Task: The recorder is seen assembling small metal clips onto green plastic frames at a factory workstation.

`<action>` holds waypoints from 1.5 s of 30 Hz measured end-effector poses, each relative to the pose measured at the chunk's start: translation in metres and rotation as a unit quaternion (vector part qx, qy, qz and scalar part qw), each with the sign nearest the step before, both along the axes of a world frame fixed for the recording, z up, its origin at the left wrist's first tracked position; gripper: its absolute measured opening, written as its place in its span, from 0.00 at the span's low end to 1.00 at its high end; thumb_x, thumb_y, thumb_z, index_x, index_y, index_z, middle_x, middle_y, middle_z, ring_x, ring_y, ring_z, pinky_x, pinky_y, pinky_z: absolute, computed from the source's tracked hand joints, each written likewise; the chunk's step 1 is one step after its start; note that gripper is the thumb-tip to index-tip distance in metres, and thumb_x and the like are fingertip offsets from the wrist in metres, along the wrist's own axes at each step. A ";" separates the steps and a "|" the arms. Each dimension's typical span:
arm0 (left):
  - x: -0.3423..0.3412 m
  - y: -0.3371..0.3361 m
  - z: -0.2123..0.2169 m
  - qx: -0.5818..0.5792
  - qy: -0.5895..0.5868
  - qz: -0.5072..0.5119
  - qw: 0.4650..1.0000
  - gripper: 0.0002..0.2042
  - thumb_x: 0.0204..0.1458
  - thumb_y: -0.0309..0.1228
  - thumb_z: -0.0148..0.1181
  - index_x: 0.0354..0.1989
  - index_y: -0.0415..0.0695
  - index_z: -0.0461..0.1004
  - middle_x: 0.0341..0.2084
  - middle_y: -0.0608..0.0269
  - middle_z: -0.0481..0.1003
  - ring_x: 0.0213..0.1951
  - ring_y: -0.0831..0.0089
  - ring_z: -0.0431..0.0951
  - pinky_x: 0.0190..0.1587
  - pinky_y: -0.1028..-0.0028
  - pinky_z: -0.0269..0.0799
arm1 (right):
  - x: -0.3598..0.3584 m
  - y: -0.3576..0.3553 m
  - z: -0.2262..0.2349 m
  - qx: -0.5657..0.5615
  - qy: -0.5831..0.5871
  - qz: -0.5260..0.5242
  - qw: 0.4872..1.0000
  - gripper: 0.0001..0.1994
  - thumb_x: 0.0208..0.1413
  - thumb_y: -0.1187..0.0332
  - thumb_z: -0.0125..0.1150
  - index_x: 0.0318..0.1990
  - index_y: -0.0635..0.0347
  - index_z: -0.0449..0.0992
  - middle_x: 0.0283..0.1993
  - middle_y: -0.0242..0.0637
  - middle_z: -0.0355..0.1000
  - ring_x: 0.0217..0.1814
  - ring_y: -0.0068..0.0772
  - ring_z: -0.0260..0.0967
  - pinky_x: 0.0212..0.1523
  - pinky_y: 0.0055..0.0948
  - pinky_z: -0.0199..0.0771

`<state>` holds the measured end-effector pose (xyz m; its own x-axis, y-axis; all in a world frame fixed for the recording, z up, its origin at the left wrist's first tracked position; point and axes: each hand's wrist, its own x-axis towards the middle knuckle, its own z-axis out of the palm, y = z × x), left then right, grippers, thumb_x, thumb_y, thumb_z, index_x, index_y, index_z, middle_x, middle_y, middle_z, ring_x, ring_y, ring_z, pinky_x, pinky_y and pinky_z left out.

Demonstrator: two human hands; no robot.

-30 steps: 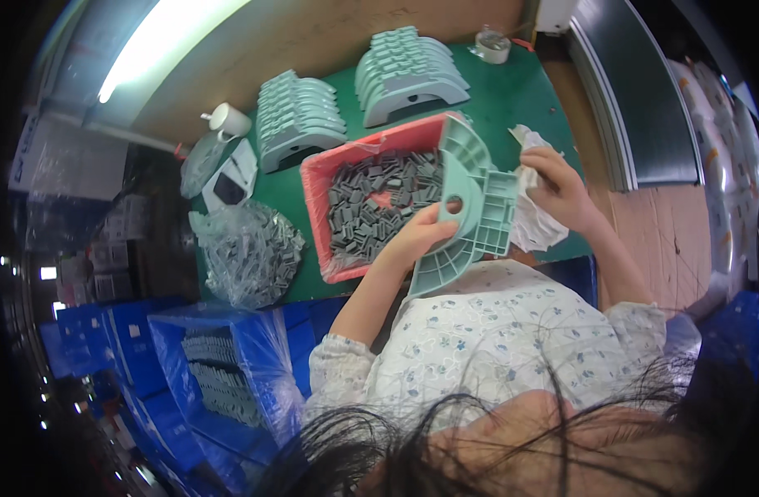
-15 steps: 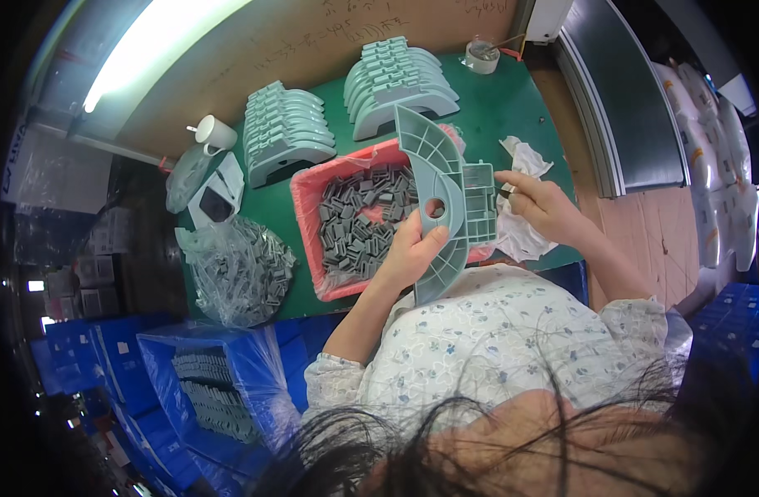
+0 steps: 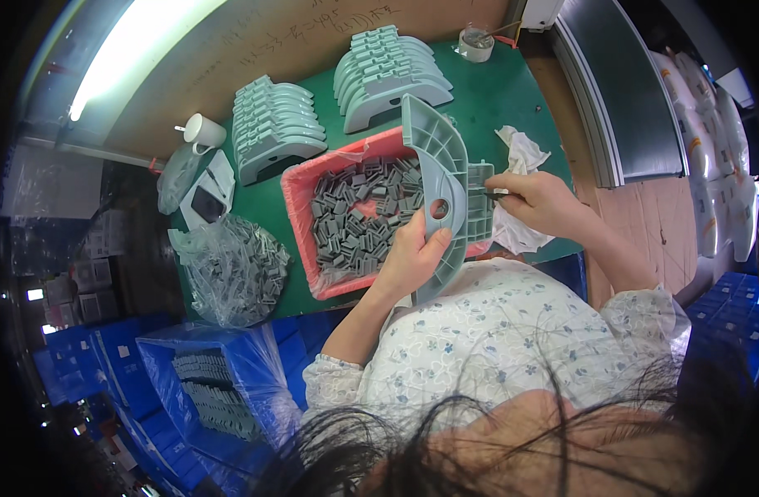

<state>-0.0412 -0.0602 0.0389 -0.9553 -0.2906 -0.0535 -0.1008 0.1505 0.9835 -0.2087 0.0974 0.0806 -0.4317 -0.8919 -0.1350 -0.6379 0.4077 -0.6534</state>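
Note:
My left hand (image 3: 412, 253) grips the lower edge of a curved pale green plastic housing (image 3: 442, 180), held on edge above a red tray (image 3: 301, 217) full of small grey plastic clips (image 3: 359, 214). My right hand (image 3: 538, 199) pinches a small dark part against the ribbed grid section on the housing's right side. A crumpled white cloth (image 3: 518, 153) lies on the green table mat (image 3: 503, 95) under and behind my right hand.
Two stacks of the same green housings (image 3: 272, 128) (image 3: 387, 70) stand at the back of the mat. A white cup (image 3: 201, 131), a tape roll (image 3: 477, 41), a clear bag of grey parts (image 3: 234, 269) and blue bins (image 3: 197, 389) sit to the left.
The green housing has been turned from lying flat to standing more on edge. My right hand has come from behind it to its grid side.

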 end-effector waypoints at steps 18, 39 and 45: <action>0.000 0.010 0.011 -0.079 -0.031 0.003 0.996 0.16 0.46 0.27 0.47 0.44 0.36 0.61 0.24 0.48 0.71 0.27 0.59 0.73 0.33 0.70 0.66 | -0.004 0.006 -0.014 -0.008 0.054 0.033 0.998 0.13 0.47 0.67 0.51 0.42 0.53 0.71 0.24 0.41 0.70 0.27 0.40 0.68 0.30 0.35 0.66; -0.023 -0.060 -0.100 0.609 -0.078 -0.019 0.789 0.19 0.51 0.36 0.48 0.48 0.36 0.62 0.42 0.56 0.69 0.40 0.72 0.72 0.43 0.75 0.67 | -0.043 -0.042 0.007 -0.221 0.173 0.183 0.942 0.13 0.30 0.80 0.58 0.28 0.61 0.66 0.34 0.39 0.65 0.34 0.41 0.66 0.30 0.31 0.67; 0.019 -0.121 -0.125 0.025 -0.081 0.251 0.964 0.18 0.45 0.32 0.54 0.44 0.36 0.66 0.37 0.55 0.71 0.36 0.69 0.72 0.35 0.73 0.68 | -0.118 -0.130 -0.024 -0.154 0.173 0.085 0.969 0.09 0.39 0.76 0.55 0.31 0.64 0.66 0.31 0.45 0.64 0.34 0.48 0.63 0.34 0.36 0.64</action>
<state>-0.0222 -0.1808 -0.0866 -0.6726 -0.7077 -0.2161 -0.3021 -0.0040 0.9533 -0.3263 -0.0330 0.0570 -0.2467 -0.9293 0.2750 -0.8815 0.0972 -0.4621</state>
